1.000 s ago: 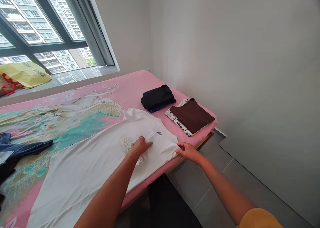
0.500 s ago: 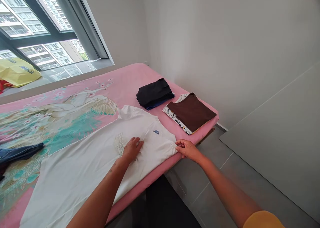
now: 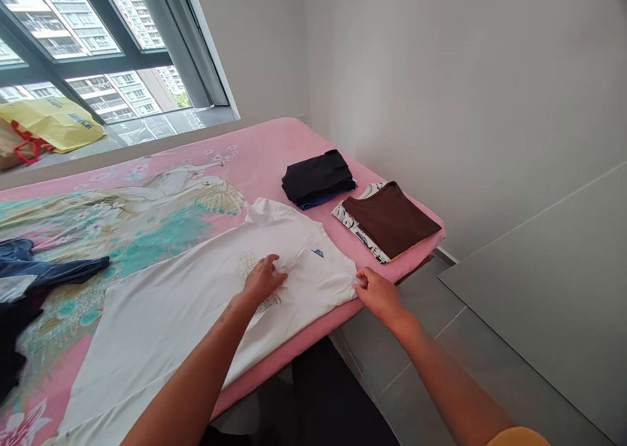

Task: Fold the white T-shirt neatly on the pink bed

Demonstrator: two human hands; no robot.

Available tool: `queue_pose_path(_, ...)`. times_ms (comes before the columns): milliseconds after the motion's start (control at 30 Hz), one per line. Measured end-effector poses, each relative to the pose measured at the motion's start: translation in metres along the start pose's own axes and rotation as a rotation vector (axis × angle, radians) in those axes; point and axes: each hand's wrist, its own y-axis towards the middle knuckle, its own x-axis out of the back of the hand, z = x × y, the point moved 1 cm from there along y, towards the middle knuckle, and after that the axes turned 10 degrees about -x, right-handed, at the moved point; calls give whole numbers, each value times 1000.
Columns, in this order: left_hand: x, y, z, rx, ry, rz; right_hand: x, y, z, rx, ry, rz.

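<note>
A white T-shirt with a small blue mark and a pale printed patch lies spread along the near edge of the bed. Over its printed patch is my left hand, its fingers bent and apart, resting on or just above the cloth; part of the print is hidden under it. At the shirt's right end, by the bed's edge, my right hand pinches the cloth between thumb and fingers.
Folded black clothing and a folded brown shirt on patterned cloth lie beyond the T-shirt. Jeans and dark clothing lie at the left on the pink bedspread. A yellow bag sits on the windowsill.
The view has turned slightly left, showing more of the jeans and bag. My left hand's fingers have lifted and spread a little. My right hand keeps its pinch on the T-shirt.
</note>
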Motion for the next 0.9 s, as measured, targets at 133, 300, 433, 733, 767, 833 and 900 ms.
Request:
queue_pose_path(133, -12, -48, -4, -279, 64, -291, 6, -24, 32, 285, -32, -231)
queue_pose_path(300, -39, -132, 10, -609, 176, -157, -26, -44, 66, 712, 65, -13)
queue_pose_path(433, -44, -199, 70, -245, 357, -163, -64, -37, 51, 783, -198, -10)
queue_pose_path(733, 37, -268, 175, 190, 319, -154, -70, -37, 45, 751, -274, -107)
queue_pose_path(767, 44, -264, 175, 144, 316, -129, -68, -42, 55, 772, -234, -108)
queue_pose_path(833, 53, -254, 174, 77, 315, -74, -69, -55, 80, 852, -168, -82)
queue_pose_path(900, 57, -248, 176, 45, 307, -31, -74, -66, 104, 955, -150, -16)
